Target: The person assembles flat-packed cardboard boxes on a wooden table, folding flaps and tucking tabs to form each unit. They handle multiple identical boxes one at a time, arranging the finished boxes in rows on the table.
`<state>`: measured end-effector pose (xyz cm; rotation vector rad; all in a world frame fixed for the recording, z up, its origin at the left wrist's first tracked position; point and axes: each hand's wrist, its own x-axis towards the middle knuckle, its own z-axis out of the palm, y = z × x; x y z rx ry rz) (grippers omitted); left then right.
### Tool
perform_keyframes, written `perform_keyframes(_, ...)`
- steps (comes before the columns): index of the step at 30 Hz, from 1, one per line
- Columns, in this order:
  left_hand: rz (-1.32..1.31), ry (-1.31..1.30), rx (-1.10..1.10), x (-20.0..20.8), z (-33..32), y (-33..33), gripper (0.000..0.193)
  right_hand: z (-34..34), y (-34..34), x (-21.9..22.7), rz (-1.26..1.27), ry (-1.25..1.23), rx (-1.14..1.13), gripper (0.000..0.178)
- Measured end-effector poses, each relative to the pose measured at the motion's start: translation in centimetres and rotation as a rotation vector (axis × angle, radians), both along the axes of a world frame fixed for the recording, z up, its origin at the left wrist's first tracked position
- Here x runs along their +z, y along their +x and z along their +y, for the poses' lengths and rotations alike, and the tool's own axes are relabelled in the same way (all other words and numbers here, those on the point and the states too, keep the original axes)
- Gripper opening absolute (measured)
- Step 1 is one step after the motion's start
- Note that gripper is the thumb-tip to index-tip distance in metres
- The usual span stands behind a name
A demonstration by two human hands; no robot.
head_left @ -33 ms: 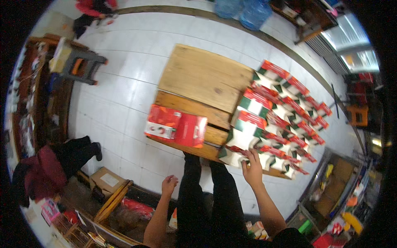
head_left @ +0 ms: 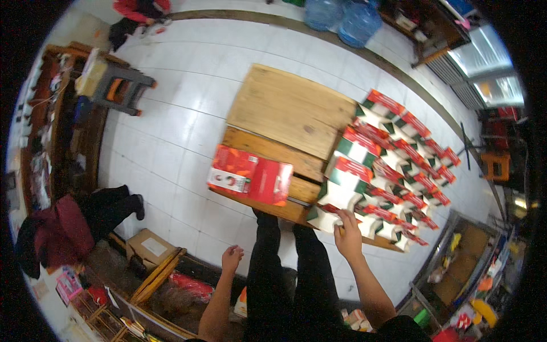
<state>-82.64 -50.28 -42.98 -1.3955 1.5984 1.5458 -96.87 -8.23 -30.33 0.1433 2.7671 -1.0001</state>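
Rows of small open cartons (head_left: pixel 346 191), white inside with red and green printed panels, stand packed on the right part of a low wooden table (head_left: pixel 293 102). At the near edge my right hand (head_left: pixel 348 236) has thumb and fingers bent around the edge of the closest carton (head_left: pixel 327 219); the exact contact is partly hidden by the fingers. My left hand (head_left: pixel 232 258) hangs in front of the table, apart from it, fingers loosely curled and holding nothing. Flat red printed card pieces (head_left: pixel 250 175) lie on the table's near left part.
A grey stool (head_left: pixel 122 88) stands by shelves at the left. A person in a dark red top (head_left: pixel 68 228) is at the lower left, another in red (head_left: pixel 137 14) at the far left. Large blue water bottles (head_left: pixel 359 25) stand at the back. A cardboard box (head_left: pixel 149 249) sits behind my left arm.
The whole view has shifted slightly, so the table and cartons appear a little farther right and lower. My hands keep nearly the same pose.
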Motion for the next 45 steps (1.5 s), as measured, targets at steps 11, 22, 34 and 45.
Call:
perform_keyframes(11, -0.105, -0.270, -0.438, 6.6, -20.5, 14.5, 0.057, -21.9, -0.3, -7.7, -0.460, -0.086, 0.475, 0.043)
perform_keyframes(22, 0.277, -0.533, 0.080, 14.1, -49.8, -7.5, 0.048, -35.9, -8.8, -9.8, -0.727, 0.249, 0.333, 0.030)
perform_keyframes(34, -0.125, -0.233, 0.192, 7.3, -72.8, -21.9, 0.063, -63.8, -40.0, -12.0, -0.458, 0.465, 0.754, 0.024)
perform_keyframes(45, 0.077, -0.179, 1.000, 5.0, -90.0, -20.7, 0.024, -123.0, -72.5, 4.1, -0.037, -0.342, 0.775, 0.030)
